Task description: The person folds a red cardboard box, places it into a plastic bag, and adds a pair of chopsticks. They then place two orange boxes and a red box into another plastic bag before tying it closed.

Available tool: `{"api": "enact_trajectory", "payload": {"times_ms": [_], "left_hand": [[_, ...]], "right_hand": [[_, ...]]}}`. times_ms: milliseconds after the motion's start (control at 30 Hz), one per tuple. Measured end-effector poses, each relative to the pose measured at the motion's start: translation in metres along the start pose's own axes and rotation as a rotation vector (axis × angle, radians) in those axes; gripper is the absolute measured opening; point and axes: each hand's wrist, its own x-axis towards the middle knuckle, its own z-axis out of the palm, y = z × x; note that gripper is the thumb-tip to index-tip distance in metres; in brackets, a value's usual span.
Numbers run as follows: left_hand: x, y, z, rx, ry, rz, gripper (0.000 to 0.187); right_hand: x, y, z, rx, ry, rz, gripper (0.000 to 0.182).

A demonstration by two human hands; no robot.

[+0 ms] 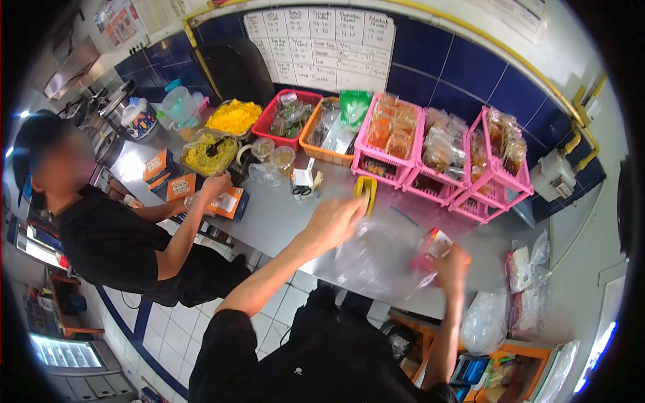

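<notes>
My left hand [342, 218] reaches over the steel table with its fingers pinched at a long, narrow yellow tool [366, 185]; its exact kind is not clear. My right hand [453, 262] is closed on a red and white packet [430, 250] near the table's right side. A clear plastic bag [369, 258] spreads between my hands, over the table's front edge. Behind the bag lies a thin dark blue stick [404, 216].
Pink baskets [386, 158] of bagged food, an orange basket [322, 151] and a red basket [293, 138] line the wall. At left a co-worker [107, 228] handles something beside printed boxes [181, 187]. Plastic-wrapped packs [519, 269] stand at right.
</notes>
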Motion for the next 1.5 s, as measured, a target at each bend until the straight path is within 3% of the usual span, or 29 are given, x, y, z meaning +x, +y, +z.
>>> {"api": "enact_trajectory", "payload": {"times_ms": [33, 67, 100, 133, 167, 200, 233, 267, 333, 400, 433, 467, 500, 567, 600, 633, 700, 767, 800, 933, 967, 1033, 1067, 1133, 1167, 1333, 1400, 1500], "left_hand": [[-0.007, 0.025, -0.008, -0.017, -0.032, -0.016, 0.021], [-0.022, 0.052, -0.008, -0.167, 0.128, 0.223, 0.023], [-0.019, 0.063, -0.001, -0.324, 0.323, 0.485, 0.025], [-0.037, 0.026, 0.070, -0.312, 0.150, 0.322, 0.020], [-0.073, -0.029, 0.134, -0.101, -0.459, 0.014, 0.027], [-0.091, -0.041, 0.122, -0.011, -0.914, -0.019, 0.028], [-0.087, -0.058, 0.127, -0.256, -0.992, 0.042, 0.029], [-0.094, -0.070, 0.129, -0.507, -1.114, 0.102, 0.030], [-0.048, -0.076, 0.093, -0.762, -0.835, 0.038, 0.026], [0.024, -0.109, 0.067, -0.726, -0.437, 0.047, 0.015], [0.058, -0.135, 0.067, -0.662, -0.206, -0.069, 0.009], [0.098, -0.153, 0.052, -0.450, 0.024, -0.120, 0.008], [0.141, -0.190, 0.056, -0.359, 0.234, -0.037, 0.010], [0.203, -0.230, 0.050, -0.017, 0.439, -0.027, 0.008], [0.226, -0.249, 0.057, 0.203, 0.524, 0.010, 0.008], [0.241, -0.265, 0.062, 0.192, 0.524, 0.019, 0.008], [0.268, -0.290, 0.064, 0.366, 0.177, 0.014, 0.016], [0.280, -0.285, 0.043, 0.232, 0.331, 0.067, 0.020], [0.287, -0.280, 0.031, 0.108, 0.456, 0.117, 0.023], [0.298, -0.278, -0.004, 0.035, 0.503, 0.072, 0.028], [0.299, -0.278, -0.007, -0.048, 0.461, -0.052, 0.030], [0.292, -0.281, -0.003, -0.164, 0.447, -0.238, 0.030], [0.286, -0.284, 0.002, -0.148, 0.444, -0.234, 0.030], [0.279, -0.290, 0.020, -0.474, 0.591, -0.141, 0.024], [0.279, -0.300, 0.031, -0.418, 0.613, -0.043, 0.024], [0.268, -0.317, 0.036, -0.099, 0.589, 0.071, 0.032], [0.267, -0.314, 0.037, -0.121, 0.594, 0.025, 0.033], [0.265, -0.321, 0.043, -0.041, 0.488, -0.026, 0.039]], "right_hand": [[-0.016, 0.021, 0.039, 0.395, -0.005, -0.027, 0.026], [-0.051, 0.052, 0.074, 0.778, -0.005, -0.041, 0.038], [-0.077, 0.026, 0.073, 1.225, 0.097, 0.223, 0.042], [-0.101, 0.002, 0.075, 1.687, 0.214, 0.448, 0.046], [-0.148, 0.061, 0.121, 0.925, -0.109, 0.169, 0.043], [-0.195, 0.121, 0.166, 0.183, -0.166, -0.190, 0.039], [-0.217, 0.122, 0.149, 0.282, -0.513, 0.167, 0.025], [-0.235, 0.099, 0.122, 0.698, -0.355, 0.527, 0.016], [-0.254, 0.120, 0.089, 1.084, -0.273, 0.708, 0.018], [-0.229, 0.085, 0.043, 1.110, -0.035, 0.719, 0.022], [-0.212, 0.063, 0.020, 1.088, 0.089, 0.697, 0.025], [-0.194, 0.038, 0.002, 1.065, 0.193, 0.662, 0.027], [-0.174, 0.016, -0.011, 1.048, 0.269, 0.626, 0.030], [-0.143, -0.023, -0.029, 1.008, 0.349, 0.569, 0.036], [-0.132, -0.034, -0.035, 0.953, 0.330, 0.566, 0.053], [-0.122, -0.046, -0.036, 0.921, 0.348, 0.545, 0.045], [-0.113, -0.057, -0.038, 0.884, 0.379, 0.510, 0.037], [-0.114, -0.050, -0.037, 0.789, 0.138, 0.499, 0.010], [-0.111, -0.048, -0.031, 0.745, 0.026, 0.495, 0.022], [-0.073, -0.053, 0.011, 0.869, -0.021, 0.438, 0.018], [-0.051, -0.057, 0.018, 0.886, -0.109, 0.547, 0.020], [-0.019, -0.074, 0.038, 0.892, -0.145, 0.502, 0.022], [-0.004, -0.083, 0.048, 0.885, -0.156, 0.447, 0.024], [0.022, -0.097, 0.059, 0.922, -0.103, 0.430, 0.023], [0.032, -0.104, 0.063, 0.944, -0.057, 0.421, 0.021], [0.088, -0.152, 0.087, 0.878, 0.152, 0.286, 0.020], [0.116, -0.163, 0.109, 0.732, 0.381, -0.042, 0.021], [0.144, -0.198, 0.121, 0.748, 0.203, 0.018, 0.021]]}}
